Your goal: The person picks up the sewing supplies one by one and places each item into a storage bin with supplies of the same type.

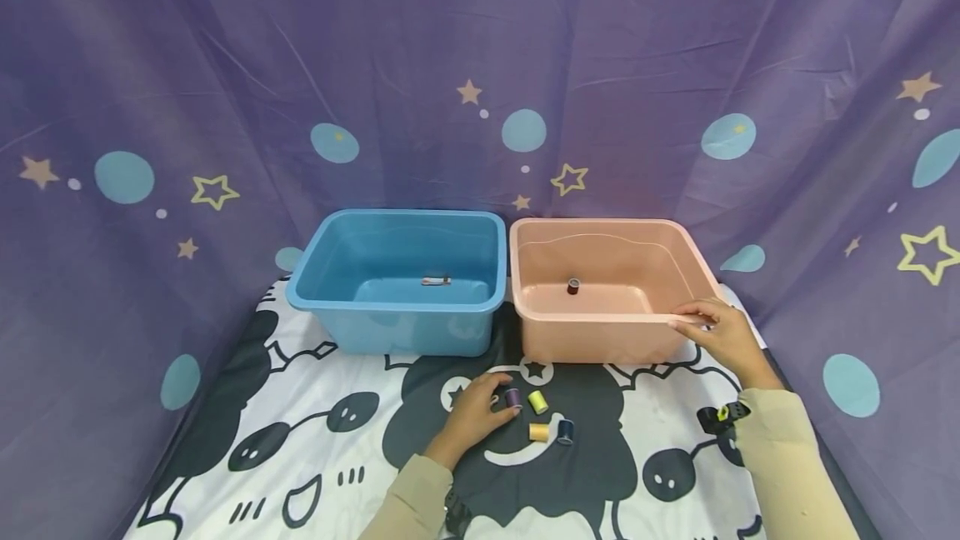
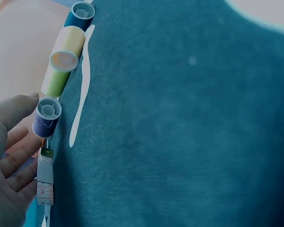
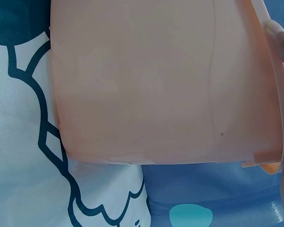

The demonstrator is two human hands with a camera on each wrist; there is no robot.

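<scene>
My left hand (image 1: 474, 413) reaches around a purple thread spool (image 1: 513, 398), thumb and index finger spread on either side of it. In the left wrist view the thumb tip is right at the spool's upper edge, and the other fingers extend loosely behind. A rolled measuring tape (image 2: 45, 187) with red markings lies beside those fingers. Close by are a lime-green spool (image 1: 537, 402), a yellow-orange spool (image 1: 538, 432) and a dark blue spool (image 1: 566, 432). My right hand (image 1: 723, 338) grips the front rim of the pink bin (image 1: 592, 340) near its right corner.
To the left of the pink bin stands a blue bin (image 1: 405, 332) with a small, pale, flat item (image 1: 436, 281) inside. One dark brown spool (image 1: 573, 286) is in the pink bin. A purple curtain (image 1: 420, 65) hangs behind both bins, above a cartoon-patterned cloth (image 1: 360, 457).
</scene>
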